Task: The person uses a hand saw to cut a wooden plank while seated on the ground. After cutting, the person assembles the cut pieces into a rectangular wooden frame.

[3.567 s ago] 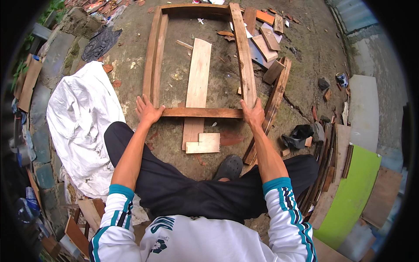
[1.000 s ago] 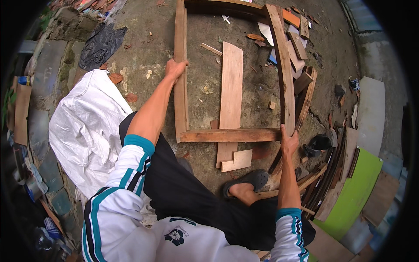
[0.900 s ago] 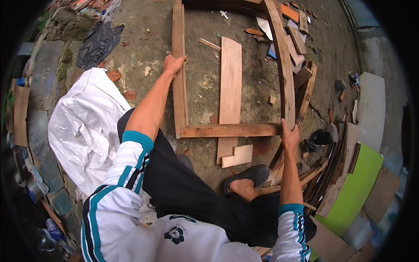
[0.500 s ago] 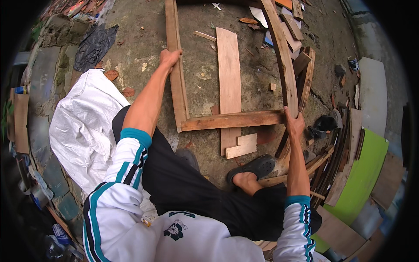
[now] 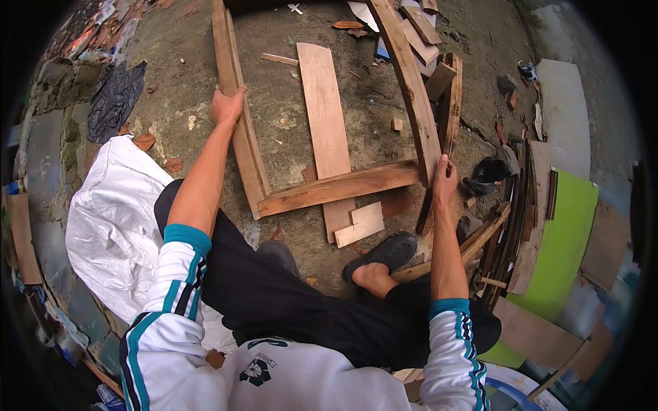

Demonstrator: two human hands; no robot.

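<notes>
A rectangular wooden frame (image 5: 343,189) made of thick brown timbers tilts up from the ground in front of me, its far end cut off by the top edge. My left hand (image 5: 228,107) is closed around its left rail, about midway along. Near the frame's near right corner, my right hand (image 5: 445,179) is closed at the outer edge of the right rail; part of its grip is hidden. Through the opening I see a long pale plank (image 5: 321,103) flat on the ground. A light notched wood piece (image 5: 362,224) lies by the plank's near end.
White sacking (image 5: 116,219) lies at my left, with a black plastic bag (image 5: 116,99) beyond it. Wood strips and a green board (image 5: 558,236) are stacked at right. Wood offcuts (image 5: 418,31) lie at far right, and a small block (image 5: 397,125) sits on the concrete.
The view has shifted, so everything sits further left. The frame looks slightly turned, its near right corner further away than its left. My right hand's fingers have shifted to the rail's outer edge.
</notes>
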